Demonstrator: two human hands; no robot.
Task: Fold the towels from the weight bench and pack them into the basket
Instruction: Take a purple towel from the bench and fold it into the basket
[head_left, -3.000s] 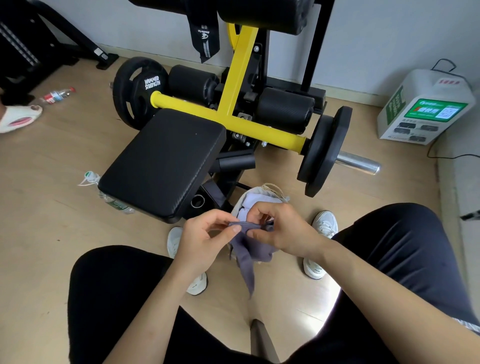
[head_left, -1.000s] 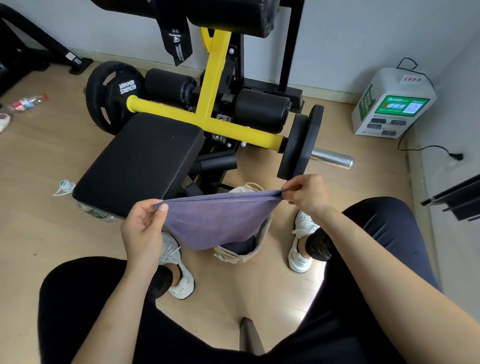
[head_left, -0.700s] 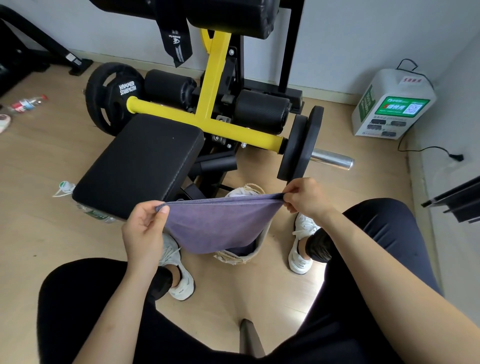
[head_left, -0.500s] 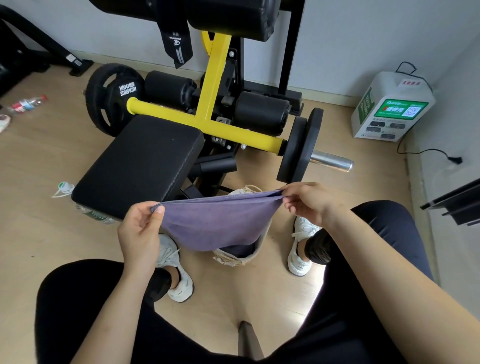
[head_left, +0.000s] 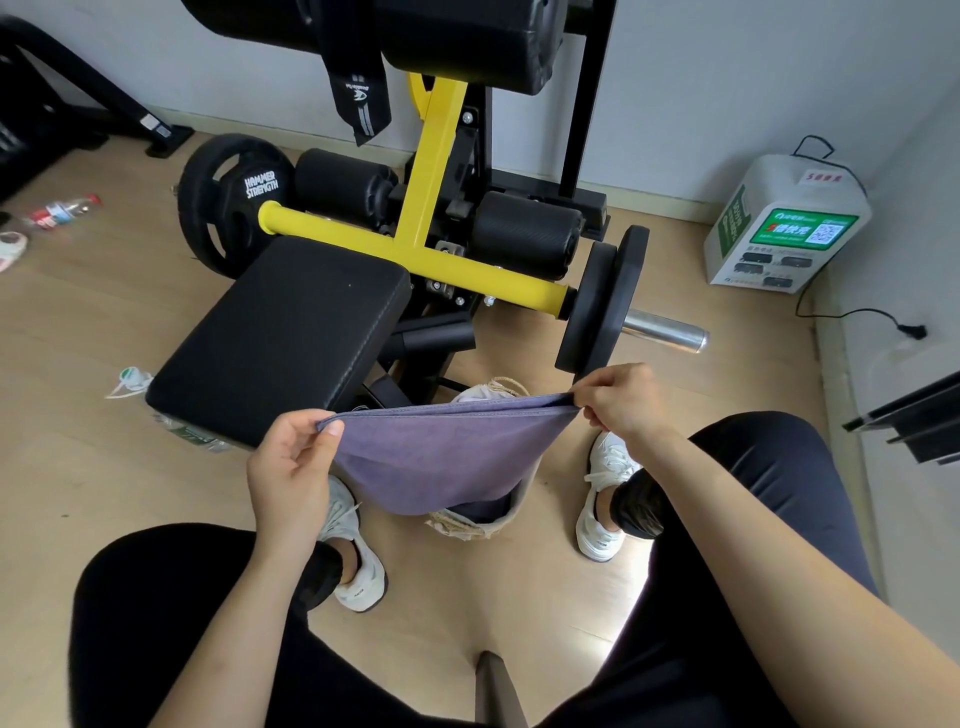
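Note:
A purple towel (head_left: 441, 457) hangs doubled over, stretched flat between my hands above the floor. My left hand (head_left: 291, 462) pinches its left top corner. My right hand (head_left: 621, 400) pinches the right top corner. Right under the towel, between my feet, stands a pale woven basket (head_left: 511, 512); the towel hides most of it, and pale cloth shows at its far rim. The black padded seat of the weight bench (head_left: 291, 332) lies bare just beyond my left hand.
The yellow and black machine frame (head_left: 431, 239) with weight plates (head_left: 602, 306) and a steel sleeve stands behind the basket. A white charging box (head_left: 784, 223) sits by the right wall. Plastic bottles lie on the wooden floor at left. My knees and white shoes flank the basket.
Three seconds ago both hands held the towel bunched together over the basket; since then they have drawn apart and spread it wide. Over the last second it has stayed held taut.

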